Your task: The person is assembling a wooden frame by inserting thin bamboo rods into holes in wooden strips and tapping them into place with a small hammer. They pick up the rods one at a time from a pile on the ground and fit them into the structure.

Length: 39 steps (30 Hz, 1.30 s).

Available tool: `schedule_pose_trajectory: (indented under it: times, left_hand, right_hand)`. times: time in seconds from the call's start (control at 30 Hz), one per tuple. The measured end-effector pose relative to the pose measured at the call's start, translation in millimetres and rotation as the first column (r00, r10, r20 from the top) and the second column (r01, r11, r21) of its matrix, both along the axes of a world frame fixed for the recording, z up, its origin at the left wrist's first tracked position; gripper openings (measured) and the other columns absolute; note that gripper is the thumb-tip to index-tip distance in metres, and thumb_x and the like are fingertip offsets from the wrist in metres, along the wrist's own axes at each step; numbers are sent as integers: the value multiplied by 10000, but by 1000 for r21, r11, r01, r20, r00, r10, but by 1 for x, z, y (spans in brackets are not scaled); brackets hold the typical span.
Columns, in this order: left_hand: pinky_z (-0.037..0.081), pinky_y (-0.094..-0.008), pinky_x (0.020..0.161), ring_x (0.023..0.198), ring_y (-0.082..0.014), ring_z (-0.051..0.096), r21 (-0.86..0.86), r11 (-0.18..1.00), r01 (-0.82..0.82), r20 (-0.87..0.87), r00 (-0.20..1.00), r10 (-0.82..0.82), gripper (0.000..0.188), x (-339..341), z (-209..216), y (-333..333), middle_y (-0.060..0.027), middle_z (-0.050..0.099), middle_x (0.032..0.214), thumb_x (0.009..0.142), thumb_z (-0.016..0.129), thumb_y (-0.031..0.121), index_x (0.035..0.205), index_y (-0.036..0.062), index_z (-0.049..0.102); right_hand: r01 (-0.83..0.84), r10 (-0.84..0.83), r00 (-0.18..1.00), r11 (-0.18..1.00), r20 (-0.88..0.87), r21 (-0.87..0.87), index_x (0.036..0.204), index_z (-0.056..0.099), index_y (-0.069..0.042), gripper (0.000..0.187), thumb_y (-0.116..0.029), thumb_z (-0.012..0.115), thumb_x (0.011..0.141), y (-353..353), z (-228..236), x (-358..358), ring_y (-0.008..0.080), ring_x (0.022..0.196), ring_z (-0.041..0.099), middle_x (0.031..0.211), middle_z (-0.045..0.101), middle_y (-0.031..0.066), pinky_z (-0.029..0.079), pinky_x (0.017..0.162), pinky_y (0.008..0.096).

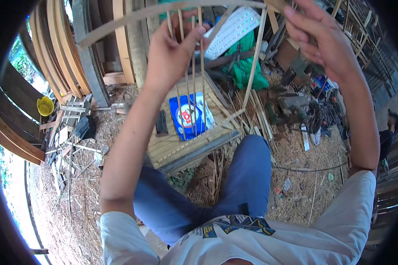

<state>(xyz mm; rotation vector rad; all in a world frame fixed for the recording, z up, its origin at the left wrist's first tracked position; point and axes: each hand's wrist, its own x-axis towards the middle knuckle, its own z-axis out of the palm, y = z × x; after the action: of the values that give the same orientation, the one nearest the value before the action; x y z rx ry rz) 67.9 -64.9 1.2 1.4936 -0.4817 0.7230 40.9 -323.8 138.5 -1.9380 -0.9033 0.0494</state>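
A light wooden frame with an arched top strip (132,17) rises in front of me. Several thin rods (193,84) run down from the arch toward a notched lower strip (185,145). My left hand (172,55) is closed around some of these rods just below the arch, thumb pressed against one. At the arch's right end, my right hand (318,37) is raised with its fingers curled at a brown wooden piece (276,5). That piece is cut off by the upper edge, so its kind does not show.
Behind the rods, a blue-and-white packet (188,115) lies on a wooden bench (163,148) beside a dark block (162,123). Green plastic (247,66) and a white slotted panel (234,33) are beyond. Wood shavings (88,190) cover the ground; another person (388,137) is far right.
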Motion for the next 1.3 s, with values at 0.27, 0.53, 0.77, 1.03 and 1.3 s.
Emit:
schedule_pose_trajectory:
  times: [0.27, 0.53, 0.77, 1.03, 1.3]
  left_hand:
    - [603, -295, 768, 882, -167, 720, -58, 996, 72, -43, 996, -75, 329, -6, 2, -3, -104, 711, 1027, 1003, 632, 44, 1314, -16, 543]
    - [594, -290, 777, 878, -154, 709, -56, 996, 74, -69, 995, -78, 346, -7, 6, -5, -104, 704, 1093, 1009, 631, 60, 1344, 26, 551]
    - [601, -302, 784, 885, -160, 710, -43, 997, 66, -52, 996, -69, 368, -6, 4, -8, -107, 697, 1110, 1011, 630, 64, 1364, 18, 537]
    - [608, -308, 782, 890, -164, 713, -55, 995, 86, -49, 995, -88, 366, -8, 4, -9, -108, 697, 1116, 1013, 628, 69, 1366, 26, 540]
    - [614, -304, 772, 882, -163, 714, -53, 996, 74, -63, 995, -77, 359, -15, 5, -14, -123, 696, 1140, 1013, 625, 62, 1360, 25, 542]
  right_hand:
    - [79, -54, 968, 992, 244, -96, 1563, 444, -218, 455, -258, 448, 1110, -15, 5, 3, -6, 503, 253, 631, 278, -106, 227, 450, 173]
    - [69, -42, 981, 987, 188, -144, 1550, 469, -242, 447, -213, 446, 1104, -11, 26, -6, -10, 521, 275, 646, 302, -104, 231, 455, 180]
    - [98, -14, 965, 945, 260, -313, 1546, 466, -266, 447, -244, 445, 1100, -13, 19, -5, -14, 461, 269, 609, 333, -114, 246, 415, 159]
    - [303, -307, 918, 951, 250, 54, 1521, 502, -248, 433, -210, 465, 1092, -11, 32, -20, -18, 451, 280, 601, 334, -113, 231, 378, 160]
    - [181, -171, 959, 983, 228, -24, 1536, 488, -227, 444, -196, 465, 1094, -21, 19, -24, 3, 503, 260, 629, 306, -106, 215, 462, 187]
